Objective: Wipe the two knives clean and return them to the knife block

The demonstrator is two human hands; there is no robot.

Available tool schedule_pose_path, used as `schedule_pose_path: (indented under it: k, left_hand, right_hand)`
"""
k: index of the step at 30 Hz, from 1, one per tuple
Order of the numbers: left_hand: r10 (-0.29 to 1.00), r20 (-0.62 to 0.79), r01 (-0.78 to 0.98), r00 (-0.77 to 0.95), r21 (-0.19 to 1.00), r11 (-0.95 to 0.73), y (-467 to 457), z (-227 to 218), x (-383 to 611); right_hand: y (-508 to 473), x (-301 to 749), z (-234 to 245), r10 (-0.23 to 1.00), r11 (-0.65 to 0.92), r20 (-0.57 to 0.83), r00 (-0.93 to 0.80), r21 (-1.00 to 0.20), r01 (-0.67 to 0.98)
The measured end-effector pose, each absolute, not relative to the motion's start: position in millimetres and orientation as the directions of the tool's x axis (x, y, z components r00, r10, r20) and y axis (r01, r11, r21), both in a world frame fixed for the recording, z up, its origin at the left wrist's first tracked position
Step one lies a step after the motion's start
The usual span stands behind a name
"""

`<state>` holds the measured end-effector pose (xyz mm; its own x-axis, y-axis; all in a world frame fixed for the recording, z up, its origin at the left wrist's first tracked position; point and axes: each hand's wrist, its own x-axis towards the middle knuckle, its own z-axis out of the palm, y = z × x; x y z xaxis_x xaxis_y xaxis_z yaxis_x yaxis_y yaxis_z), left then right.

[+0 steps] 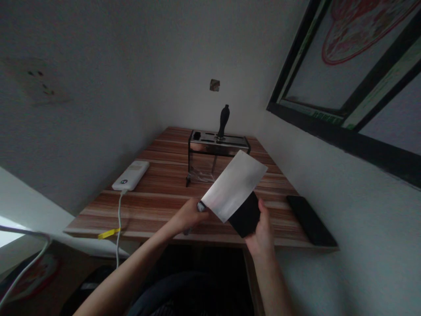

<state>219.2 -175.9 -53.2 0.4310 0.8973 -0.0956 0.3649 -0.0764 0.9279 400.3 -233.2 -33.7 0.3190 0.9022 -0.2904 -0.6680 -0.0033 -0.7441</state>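
A cleaver with a broad, bright steel blade [237, 184] is tilted up to the right over the table's front part. My left hand [190, 216] is closed around its handle, most of which the fingers hide. In my right hand [262, 235] is a flat black piece [246, 217], gripped at its right edge. It lies against the underside of the blade, which covers its upper left part; I cannot tell whether it is cloth or something stiffer. Behind the blade stands a knife holder [210, 148] with a metal top and clear front. One black-handled tool [224, 120] sticks up from it.
The wood-grain table [158, 175] runs back between two walls. On its left lies a white power bank [130, 175] with a white cable [119, 224] hanging over the edge, bearing a yellow tag [108, 233]. A black phone-like slab [311, 221] rests at the right edge.
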Motion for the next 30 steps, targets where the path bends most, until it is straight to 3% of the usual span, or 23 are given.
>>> schedule_pose_path:
  k: [6,12,15,17,19,21,22,25,30]
  left_hand:
    - [0.921,0.04,0.472,0.388,0.849,-0.236,-168,-53,223]
    - [0.938,0.055,0.486,0.343,0.844,-0.227,-169,-57,223]
    - [0.933,0.067,0.429,0.354,0.875,-0.225,-167,-60,224]
    - [0.93,0.051,0.374,0.364,0.906,-0.196,-167,-61,225]
    - [0.919,0.013,0.309,0.394,0.94,-0.145,-167,-62,226]
    - [0.89,-0.068,0.256,0.45,0.965,-0.056,-168,-63,225]
    - [0.865,-0.118,0.232,0.489,0.973,0.001,-168,-63,224]
    - [0.755,-0.214,0.14,0.619,0.977,0.162,-166,-64,220]
    - [0.66,-0.215,0.062,0.72,0.967,0.249,-160,-64,216]
  right_hand:
    - [-249,397,-41,0.908,0.101,-0.19,0.374,-0.766,-0.635]
    - [-260,404,-45,0.844,0.175,-0.2,0.497,-0.775,-0.608]
    - [-262,411,-47,0.698,0.371,-0.035,0.715,-0.837,-0.403]
    - [-262,417,-48,0.557,0.468,0.208,0.804,-0.878,-0.097]
    - [-258,421,-46,0.502,0.489,0.528,0.686,-0.827,0.278]
    - [-251,423,-39,0.531,0.537,0.77,0.354,-0.629,0.563]
    - [-247,423,-34,0.54,0.584,0.826,0.16,-0.505,0.635]
    - [-234,420,-20,0.565,0.667,0.778,-0.274,-0.235,0.707]
    - [-224,409,-15,0.691,0.543,0.584,-0.425,-0.032,0.839]
